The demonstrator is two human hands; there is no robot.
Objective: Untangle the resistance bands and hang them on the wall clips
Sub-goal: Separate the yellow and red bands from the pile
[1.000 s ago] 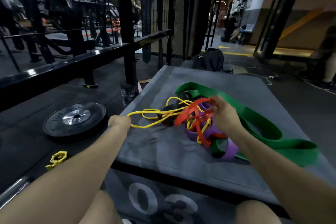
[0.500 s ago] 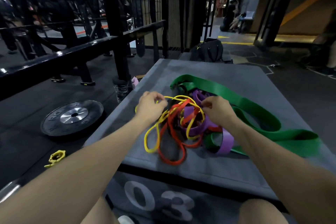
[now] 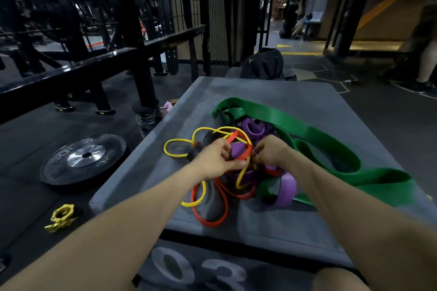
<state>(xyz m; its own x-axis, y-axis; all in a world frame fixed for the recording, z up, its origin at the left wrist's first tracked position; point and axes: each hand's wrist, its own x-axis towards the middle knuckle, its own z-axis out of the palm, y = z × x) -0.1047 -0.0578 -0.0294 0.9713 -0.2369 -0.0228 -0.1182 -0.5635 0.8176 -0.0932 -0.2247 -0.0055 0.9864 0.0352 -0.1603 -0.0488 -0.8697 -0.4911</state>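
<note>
Although the resistance bands (image 3: 238, 168) lie in one knot near the middle of the grey box (image 3: 331, 101), four colours can be counted: one yellow band (image 3: 176, 155), one red band (image 3: 210, 222), one wide green band (image 3: 331, 146) trailing toward the right edge, and purple band (image 3: 287, 190) that may be one loop or two; I cannot tell. Black pieces (image 3: 203, 144) also sit in the knot, probably handles. The left hand (image 3: 212, 160) has its fingers curled into the red and yellow strands at the knot's centre, and the right hand (image 3: 272, 153) pinches strands just beside it, the two nearly touching.

The bands look light, soft and stretchy, likely to cling where they cross; hauling would probably tighten the knot. The thin yellow one seems easiest to free, taken at a slack loop toward the left edge.

On the floor left of the box lie one weight plate (image 3: 82, 158) and one yellow collar (image 3: 62, 217); a dark bag (image 3: 264, 64) stands beyond the far edge. No wall clips are in view.
</note>
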